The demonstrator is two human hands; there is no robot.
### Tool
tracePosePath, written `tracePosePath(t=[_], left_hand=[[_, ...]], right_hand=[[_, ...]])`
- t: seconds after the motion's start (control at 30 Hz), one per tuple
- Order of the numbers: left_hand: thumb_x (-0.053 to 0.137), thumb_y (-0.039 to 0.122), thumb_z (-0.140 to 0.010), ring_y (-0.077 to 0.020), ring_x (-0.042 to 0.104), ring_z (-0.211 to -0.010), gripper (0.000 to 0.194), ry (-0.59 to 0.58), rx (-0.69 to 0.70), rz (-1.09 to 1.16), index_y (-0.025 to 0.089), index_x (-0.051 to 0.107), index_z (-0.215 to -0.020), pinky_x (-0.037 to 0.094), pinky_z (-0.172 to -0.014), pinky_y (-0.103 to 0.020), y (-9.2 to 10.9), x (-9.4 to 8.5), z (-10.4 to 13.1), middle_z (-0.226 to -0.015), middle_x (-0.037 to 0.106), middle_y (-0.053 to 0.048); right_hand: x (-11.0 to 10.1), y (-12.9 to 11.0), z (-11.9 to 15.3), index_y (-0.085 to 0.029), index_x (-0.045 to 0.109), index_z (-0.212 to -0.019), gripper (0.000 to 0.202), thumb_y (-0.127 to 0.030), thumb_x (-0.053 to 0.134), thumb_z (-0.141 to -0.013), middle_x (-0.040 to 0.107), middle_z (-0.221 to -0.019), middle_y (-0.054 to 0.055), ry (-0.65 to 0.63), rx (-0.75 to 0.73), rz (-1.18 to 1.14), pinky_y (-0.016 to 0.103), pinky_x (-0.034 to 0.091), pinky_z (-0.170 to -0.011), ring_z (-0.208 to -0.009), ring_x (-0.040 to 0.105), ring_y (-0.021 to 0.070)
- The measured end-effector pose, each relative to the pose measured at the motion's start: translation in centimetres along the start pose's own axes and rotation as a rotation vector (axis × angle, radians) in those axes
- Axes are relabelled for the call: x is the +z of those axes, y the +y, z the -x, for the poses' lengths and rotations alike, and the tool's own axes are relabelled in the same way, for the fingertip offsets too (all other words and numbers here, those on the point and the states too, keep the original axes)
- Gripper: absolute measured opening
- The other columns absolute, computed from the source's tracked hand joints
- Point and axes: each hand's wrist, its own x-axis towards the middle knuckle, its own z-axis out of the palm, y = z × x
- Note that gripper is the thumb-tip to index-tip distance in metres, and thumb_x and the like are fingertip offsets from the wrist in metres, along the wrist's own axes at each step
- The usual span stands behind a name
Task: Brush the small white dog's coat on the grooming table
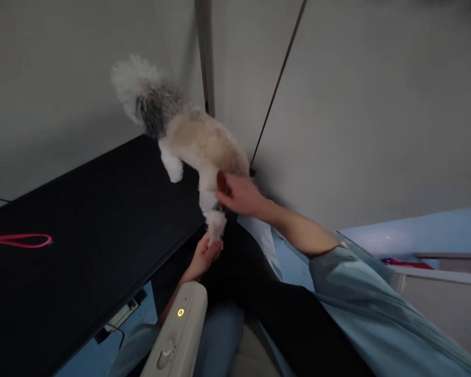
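A small dog (208,137) with a fluffy white head, grey neck and tan back stands on a black-topped table (102,193), its head turned away from me. My left hand (204,255) is closed around the paw of its stretched-out hind leg (215,222), near the table's front edge. Above it, my right hand (241,195) is beside the upper part of that leg, fingers bent. Motion blurs these fingers, and a small dark shape shows by them; I cannot make out what they hold.
A pink-red strap loop (23,241) lies on the table at left. A pale device (180,330) with a lit yellow button and a slider stands close at the bottom. A thin dark cord (278,78) runs down by the grey wall (357,104), behind the dog.
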Motion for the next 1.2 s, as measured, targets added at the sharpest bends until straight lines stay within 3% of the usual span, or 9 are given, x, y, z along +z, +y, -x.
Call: tracePosePath(t=[0.07,0.2,0.33,0.47,0.6,0.73,0.87,1.03,1.2], left_hand=[[0.076,0.052,-0.076,-0.0033,0.033,-0.042,0.042,0.015,-0.008,0.02,0.019,0.053,-0.087,0.021,-0.041,-0.017,-0.2,-0.1,-0.2,-0.062,0.051,0.007],[0.078,0.053,-0.073,-0.0038,0.03,-0.041,0.043,-0.016,-0.03,0.076,0.019,0.055,-0.085,0.019,-0.041,-0.018,-0.3,-0.4,-0.4,-0.054,0.041,0.009],[0.081,0.042,-0.068,-0.0035,0.023,-0.039,0.046,-0.015,-0.078,0.19,0.019,0.06,-0.102,0.017,-0.04,-0.018,-0.2,-1.4,-0.3,-0.053,0.035,0.012],[0.08,0.035,-0.06,-0.0036,0.013,-0.039,0.04,-0.086,-0.186,0.311,0.02,0.058,-0.09,0.011,-0.039,-0.019,-0.6,-3.1,-0.5,-0.048,0.025,0.012],[0.077,0.036,-0.057,-0.0041,0.008,-0.039,0.038,-0.123,-0.251,0.353,0.023,0.054,-0.084,0.005,-0.039,-0.021,-1.3,-4.3,-0.9,-0.047,0.015,0.011],[0.076,0.045,-0.057,-0.0044,0.005,-0.038,0.041,-0.142,-0.255,0.323,0.025,0.052,-0.083,0.003,-0.039,-0.021,-1.9,-4.8,-1.3,-0.046,0.009,0.012],[0.076,0.052,-0.063,-0.0049,0.004,-0.038,0.041,-0.208,-0.217,0.299,0.025,0.053,-0.084,0.005,-0.039,-0.021,-2.3,-5.1,-1.5,-0.047,0.011,0.012],[0.077,0.054,-0.065,-0.0044,0.007,-0.038,0.041,-0.217,-0.243,0.272,0.024,0.058,-0.086,0.005,-0.04,-0.021,-2.3,-5.2,-1.5,-0.047,0.014,0.011],[0.082,0.053,-0.06,-0.0029,0.01,-0.04,0.048,-0.227,-0.266,0.248,0.022,0.063,-0.092,0.007,-0.041,-0.02,-1.1,-4.7,-1.0,-0.05,0.021,0.01]], right_hand=[[0.1,0.2,0.4,-0.016,0.061,-0.109,0.022,-0.034,0.055,-0.096,0.071,-0.104,0.008,0.164,0.072,0.01,0.03,0.044,-0.076,-0.092,0.064,0.0196],[0.2,0.7,0.8,-0.017,0.063,-0.101,0.022,-0.038,0.06,-0.093,0.071,-0.091,0.004,-0.083,-0.082,-0.084,0.028,0.043,-0.069,-0.078,0.063,0.0168],[0.4,1.8,0.3,-0.015,0.061,-0.112,0.026,-0.034,0.055,-0.096,0.072,-0.1,0.008,0.275,0.097,-0.104,0.03,0.046,-0.076,-0.085,0.065,0.0176],[1.7,2.5,0.2,-0.019,0.063,-0.102,0.019,-0.033,0.063,-0.089,0.072,-0.09,0.002,0.134,-0.094,-0.219,0.029,0.049,-0.077,-0.082,0.067,0.0164],[3.4,3.0,0.1,-0.019,0.063,-0.103,0.016,-0.03,0.058,-0.091,0.072,-0.099,0.005,0.429,0.009,-0.293,0.033,0.052,-0.086,-0.092,0.068,0.0187],[4.9,3.0,0.3,-0.024,0.064,-0.097,0.013,-0.029,0.066,-0.086,0.073,-0.096,0.003,0.257,-0.126,-0.364,0.033,0.054,-0.085,-0.09,0.069,0.0185],[5.2,3.2,0.3,-0.021,0.063,-0.102,0.014,-0.027,0.057,-0.092,0.071,-0.107,0.009,0.483,-0.022,-0.331,0.037,0.053,-0.09,-0.102,0.068,0.0211],[4.4,3.1,0.6,-0.021,0.064,-0.099,0.013,-0.029,0.062,-0.089,0.072,-0.098,0.005,0.247,-0.112,-0.337,0.033,0.054,-0.084,-0.089,0.068,0.0187],[4.0,2.3,1.1,-0.022,0.065,-0.097,0.01,-0.027,0.061,-0.089,0.073,-0.102,0.005,0.35,-0.102,-0.267,0.032,0.054,-0.084,-0.091,0.069,0.0187]])
